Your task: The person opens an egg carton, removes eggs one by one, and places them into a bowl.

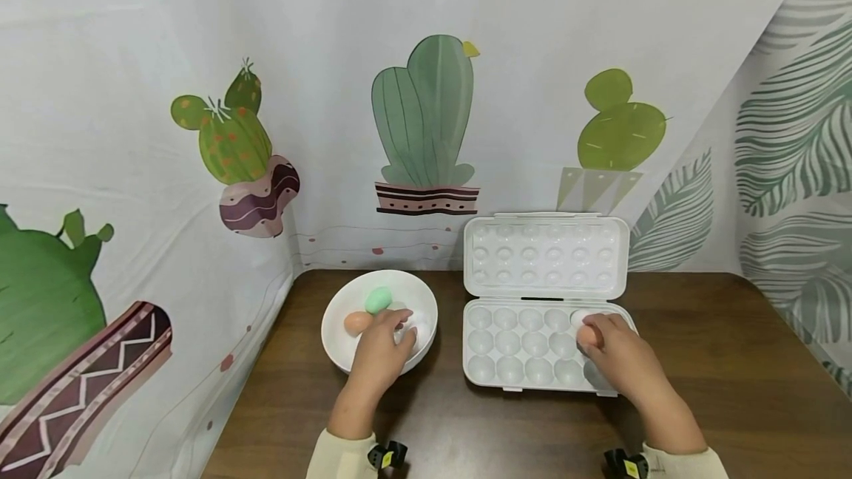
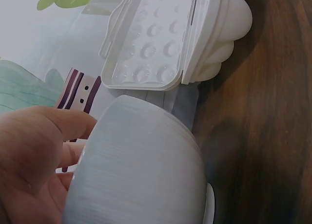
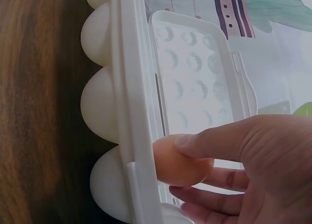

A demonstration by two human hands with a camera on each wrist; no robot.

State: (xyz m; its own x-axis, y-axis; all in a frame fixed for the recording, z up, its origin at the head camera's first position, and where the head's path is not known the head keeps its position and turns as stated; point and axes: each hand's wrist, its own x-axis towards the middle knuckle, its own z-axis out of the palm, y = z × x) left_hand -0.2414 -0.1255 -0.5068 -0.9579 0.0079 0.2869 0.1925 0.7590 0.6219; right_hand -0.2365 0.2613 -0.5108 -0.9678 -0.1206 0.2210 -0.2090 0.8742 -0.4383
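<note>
My left hand [image 1: 381, 342] reaches into the white bowl [image 1: 335, 346], thumb and fingers curled about a white egg [image 1: 422, 330]. In the left wrist view the bowl wall [image 2: 141, 165] hides the fingertips. A mint-green egg [image 1: 378, 299] and an orange-brown egg [image 1: 357, 323] lie beside that hand. My right hand [image 1: 622, 350] pinches another orange-brown egg [image 3: 179, 163] between thumb and fingers, over the right side of the open egg carton [image 1: 521, 390]. Just behind it, a white egg [image 1: 579, 318] sits in a back-row cup, partly covered by the hand.
The carton's dimpled lid [image 1: 546, 287] stands raised at the back, against the cactus-printed cloth [image 1: 319, 131]. Bowl and carton stand side by side on the brown wooden table [image 1: 459, 435], with a narrow gap between them.
</note>
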